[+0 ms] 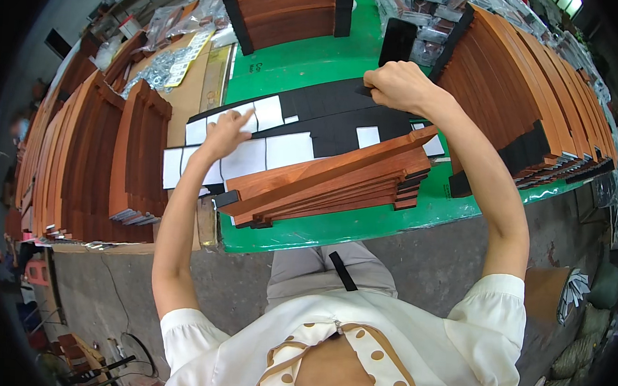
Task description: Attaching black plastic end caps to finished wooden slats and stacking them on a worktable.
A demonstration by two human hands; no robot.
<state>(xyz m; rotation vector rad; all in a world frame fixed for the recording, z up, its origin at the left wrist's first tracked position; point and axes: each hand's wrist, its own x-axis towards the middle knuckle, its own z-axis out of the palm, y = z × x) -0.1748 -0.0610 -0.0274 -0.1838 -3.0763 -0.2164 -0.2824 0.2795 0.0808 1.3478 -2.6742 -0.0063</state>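
Note:
My left hand [225, 134] lies with fingers spread on a sheet of black pads with white backing [269, 152] on the green table [335, 226]. My right hand [395, 85] is closed, pinching a small black pad [364, 92] at the far edge of the sheet. A short stack of reddish-brown wooden boards [324, 183] with black pads on their ends lies in front of me, just below both hands.
A tall slanted pile of the same boards [534, 100] fills the right of the table. More boards stand on edge at the left [106, 159] and at the back [285, 11]. Clear bags of small parts [433, 16] lie beyond.

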